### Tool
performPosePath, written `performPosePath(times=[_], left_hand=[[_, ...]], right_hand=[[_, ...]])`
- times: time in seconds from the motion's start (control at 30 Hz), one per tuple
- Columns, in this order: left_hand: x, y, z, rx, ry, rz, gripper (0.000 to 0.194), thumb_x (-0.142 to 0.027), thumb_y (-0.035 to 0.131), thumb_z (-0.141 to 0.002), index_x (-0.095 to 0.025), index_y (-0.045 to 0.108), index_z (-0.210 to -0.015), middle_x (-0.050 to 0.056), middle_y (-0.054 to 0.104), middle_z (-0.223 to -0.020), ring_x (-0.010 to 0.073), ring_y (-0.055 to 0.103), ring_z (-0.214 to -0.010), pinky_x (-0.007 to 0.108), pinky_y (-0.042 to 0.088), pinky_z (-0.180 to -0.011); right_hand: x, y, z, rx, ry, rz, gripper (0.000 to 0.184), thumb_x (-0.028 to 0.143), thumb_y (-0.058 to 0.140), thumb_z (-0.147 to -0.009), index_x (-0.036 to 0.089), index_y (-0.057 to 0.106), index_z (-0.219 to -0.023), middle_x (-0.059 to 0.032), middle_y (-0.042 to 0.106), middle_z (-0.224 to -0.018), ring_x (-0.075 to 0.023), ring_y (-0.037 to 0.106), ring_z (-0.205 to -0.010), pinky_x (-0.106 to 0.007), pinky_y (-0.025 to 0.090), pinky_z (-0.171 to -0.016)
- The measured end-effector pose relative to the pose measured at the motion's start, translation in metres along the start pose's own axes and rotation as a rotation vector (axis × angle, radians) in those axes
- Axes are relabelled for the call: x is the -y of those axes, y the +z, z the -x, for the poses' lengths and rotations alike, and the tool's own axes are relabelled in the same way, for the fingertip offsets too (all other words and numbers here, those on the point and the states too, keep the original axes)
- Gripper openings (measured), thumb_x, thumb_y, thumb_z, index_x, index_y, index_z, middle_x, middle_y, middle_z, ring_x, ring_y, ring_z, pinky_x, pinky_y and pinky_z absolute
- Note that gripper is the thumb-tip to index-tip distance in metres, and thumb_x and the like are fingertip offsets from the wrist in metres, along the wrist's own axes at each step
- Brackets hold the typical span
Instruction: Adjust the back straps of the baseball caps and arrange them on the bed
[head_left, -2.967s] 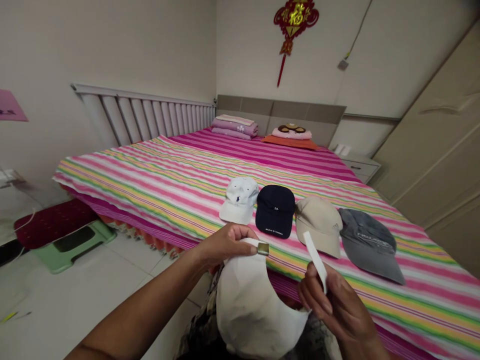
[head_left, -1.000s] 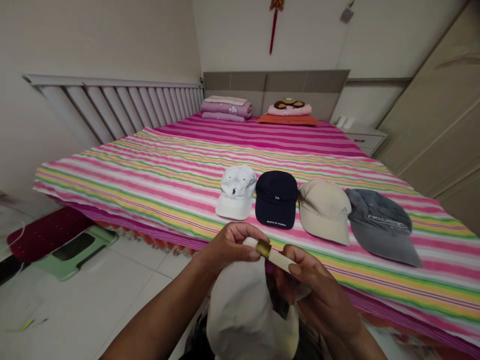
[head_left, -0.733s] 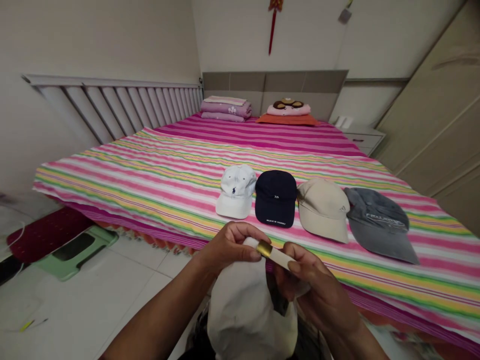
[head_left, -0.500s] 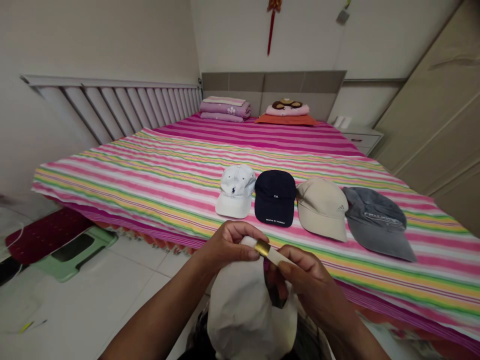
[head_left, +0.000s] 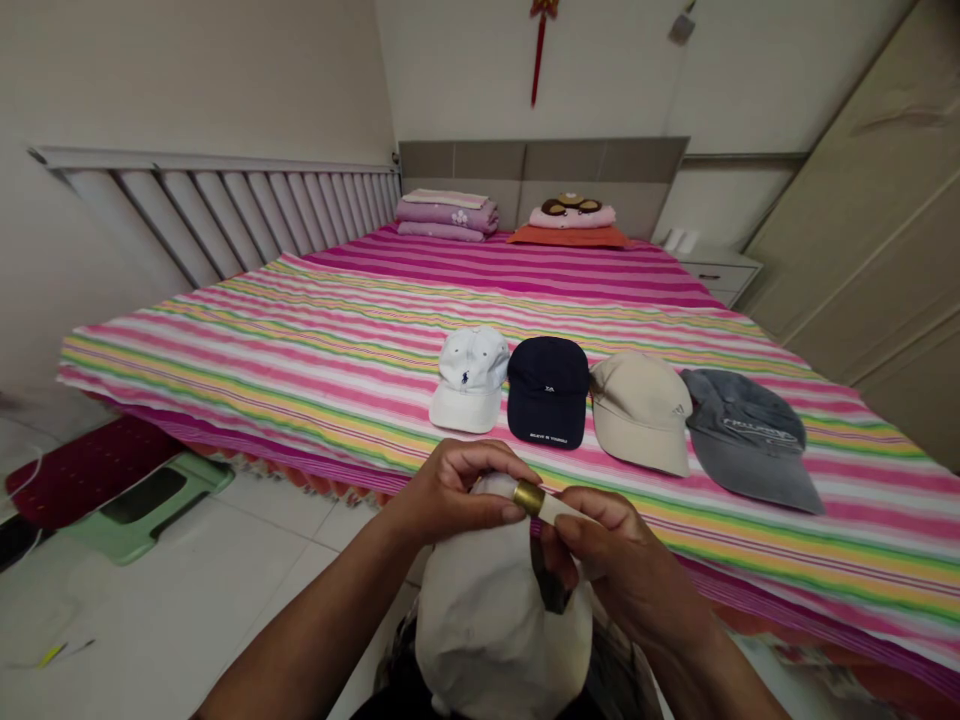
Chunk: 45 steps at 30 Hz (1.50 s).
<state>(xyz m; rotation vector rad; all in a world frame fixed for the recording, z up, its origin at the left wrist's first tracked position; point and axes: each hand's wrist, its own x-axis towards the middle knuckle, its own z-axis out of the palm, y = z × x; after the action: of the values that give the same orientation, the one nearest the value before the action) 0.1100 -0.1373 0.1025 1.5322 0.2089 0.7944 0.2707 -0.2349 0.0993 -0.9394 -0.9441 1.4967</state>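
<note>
A pale baseball cap (head_left: 495,620) is held over my lap with its rear opening facing up. My left hand (head_left: 469,490) is closed on the cap's back edge, beside a brass-coloured buckle (head_left: 529,497). The white strap (head_left: 553,510) runs out of the buckle to the right. Thumb and fingers of my right hand (head_left: 611,535) pinch this strap close to the buckle. Part of the strap is hidden behind my right fingers. Beyond my hands a white cap (head_left: 472,375), a navy cap (head_left: 548,385), a beige cap (head_left: 641,410) and a grey cap (head_left: 750,435) lie side by side.
The caps rest near the edge of a bed with a striped sheet (head_left: 262,350). Folded bedding (head_left: 448,215) and an orange pillow (head_left: 566,237) lie by the headboard (head_left: 570,165). A green stool (head_left: 154,510) and a dark red stool (head_left: 90,465) stand at left.
Three seconds ago the strap end was apart from the buckle; now it is in the buckle. My right hand has moved left to the buckle and its grip has shifted along the strap.
</note>
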Motion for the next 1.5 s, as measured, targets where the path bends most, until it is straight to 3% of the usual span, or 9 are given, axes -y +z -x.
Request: performPosePath(times=[0.17, 0.37, 0.5, 0.6, 0.73, 0.9, 1.07, 1.37, 1.5], left_hand=[[-0.002, 0.001, 0.0, 0.035, 0.133, -0.13, 0.024, -0.018, 0.068, -0.07, -0.017, 0.068, -0.094, 0.009, 0.064, -0.09, 0.0186, 0.06, -0.086, 0.032, 0.047, -0.077], [-0.006, 0.007, 0.001, 0.036, 0.172, -0.215, 0.025, -0.014, 0.068, -0.069, -0.016, 0.066, -0.095, 0.009, 0.065, -0.091, 0.0201, 0.06, -0.089, 0.035, 0.046, -0.082], [-0.004, 0.007, 0.002, -0.022, 0.131, -0.152, 0.023, -0.016, 0.067, -0.07, -0.016, 0.065, -0.093, 0.009, 0.063, -0.09, 0.0193, 0.059, -0.088, 0.033, 0.045, -0.079], [-0.002, 0.007, 0.001, -0.042, 0.084, -0.119, 0.022, -0.019, 0.068, -0.07, -0.014, 0.064, -0.091, 0.008, 0.061, -0.088, 0.0168, 0.057, -0.084, 0.029, 0.044, -0.076], [-0.001, 0.01, -0.001, -0.031, 0.007, -0.088, 0.023, -0.022, 0.069, -0.069, -0.014, 0.064, -0.09, 0.006, 0.059, -0.085, 0.014, 0.054, -0.079, 0.026, 0.043, -0.072], [0.001, 0.01, -0.001, -0.082, 0.042, 0.027, 0.021, -0.016, 0.07, -0.066, -0.016, 0.068, -0.087, 0.005, 0.059, -0.084, 0.0125, 0.054, -0.078, 0.024, 0.042, -0.071], [0.003, 0.011, -0.001, -0.132, 0.008, 0.074, 0.02, -0.017, 0.071, -0.066, -0.017, 0.067, -0.086, 0.004, 0.059, -0.083, 0.0119, 0.055, -0.076, 0.024, 0.042, -0.069], [-0.003, 0.01, 0.002, -0.049, -0.145, -0.05, 0.028, -0.028, 0.073, -0.064, -0.014, 0.066, -0.087, 0.006, 0.061, -0.086, 0.0134, 0.055, -0.073, 0.024, 0.042, -0.064], [-0.004, 0.004, 0.001, 0.009, -0.23, 0.076, 0.046, -0.052, 0.066, -0.065, -0.012, 0.068, -0.088, 0.009, 0.062, -0.085, 0.0174, 0.057, -0.076, 0.027, 0.044, -0.067]], right_hand=[[0.001, 0.0, 0.0, 0.038, -0.017, -0.004, 0.023, 0.034, 0.067, -0.071, 0.013, 0.064, -0.061, 0.0007, 0.058, -0.052, -0.0051, 0.046, -0.043, -0.017, 0.033, -0.044], [0.001, 0.002, -0.001, 0.075, -0.028, 0.013, 0.028, 0.038, 0.064, -0.074, 0.014, 0.059, -0.062, 0.0011, 0.057, -0.054, -0.0065, 0.047, -0.044, -0.018, 0.034, -0.044], [0.001, -0.002, -0.001, 0.015, -0.052, 0.036, 0.026, 0.042, 0.061, -0.075, 0.016, 0.057, -0.073, 0.0013, 0.058, -0.059, -0.0081, 0.047, -0.047, -0.019, 0.034, -0.045], [0.0, -0.003, -0.001, -0.035, -0.068, 0.074, 0.024, 0.037, 0.061, -0.077, 0.016, 0.054, -0.069, 0.0027, 0.055, -0.055, -0.0075, 0.044, -0.047, -0.019, 0.033, -0.046], [0.002, 0.002, -0.003, -0.033, -0.094, 0.091, 0.026, 0.036, 0.063, -0.076, 0.016, 0.053, -0.065, 0.0019, 0.056, -0.054, -0.0075, 0.043, -0.047, -0.02, 0.033, -0.047], [0.004, -0.001, -0.005, -0.032, -0.023, 0.066, 0.026, 0.041, 0.06, -0.077, 0.015, 0.058, -0.075, 0.0012, 0.056, -0.056, -0.0094, 0.047, -0.049, -0.021, 0.034, -0.048], [0.003, -0.006, -0.004, -0.028, -0.008, 0.099, 0.027, 0.038, 0.063, -0.075, 0.015, 0.053, -0.065, 0.0026, 0.053, -0.051, -0.0066, 0.042, -0.043, -0.02, 0.032, -0.044], [0.005, -0.004, -0.005, -0.027, 0.011, 0.16, 0.029, 0.039, 0.064, -0.073, 0.016, 0.049, -0.063, 0.0051, 0.047, -0.047, -0.0042, 0.033, -0.039, -0.018, 0.023, -0.04], [0.009, -0.004, -0.004, -0.023, 0.012, 0.249, 0.031, 0.041, 0.062, -0.073, 0.017, 0.048, -0.06, 0.005, 0.047, -0.044, -0.0041, 0.03, -0.038, -0.018, 0.02, -0.038]])
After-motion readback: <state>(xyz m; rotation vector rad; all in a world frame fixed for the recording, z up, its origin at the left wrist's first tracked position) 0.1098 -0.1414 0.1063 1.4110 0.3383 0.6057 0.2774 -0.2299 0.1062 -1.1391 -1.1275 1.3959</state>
